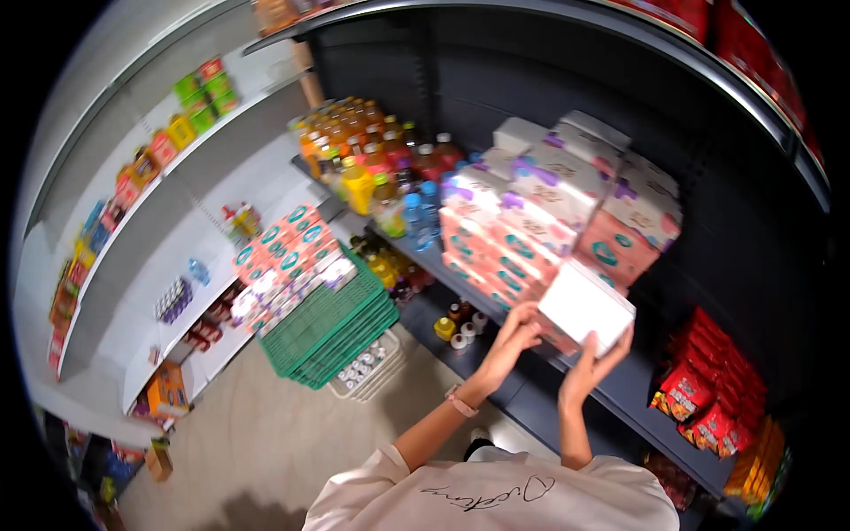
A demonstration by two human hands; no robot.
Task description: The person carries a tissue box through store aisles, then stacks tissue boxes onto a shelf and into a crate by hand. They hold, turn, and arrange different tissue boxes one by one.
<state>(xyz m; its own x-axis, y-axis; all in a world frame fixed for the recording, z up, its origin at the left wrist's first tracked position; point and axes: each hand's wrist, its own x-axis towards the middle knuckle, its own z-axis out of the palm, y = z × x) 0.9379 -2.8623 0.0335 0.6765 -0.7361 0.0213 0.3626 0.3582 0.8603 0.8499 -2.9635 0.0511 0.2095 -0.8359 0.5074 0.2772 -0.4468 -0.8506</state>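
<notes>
The floor (221, 442) is pale tan, with dark shadows (257, 515) on it. White shelves (257, 168) stand on the left. On the right are dark shelves (637, 418) with a black back (549, 71).

Nothing reads clearly (not even script (492, 498) on the shirt (505, 513)).

Smooth box (584, 301), plastic baskets (332, 324)
</notes>
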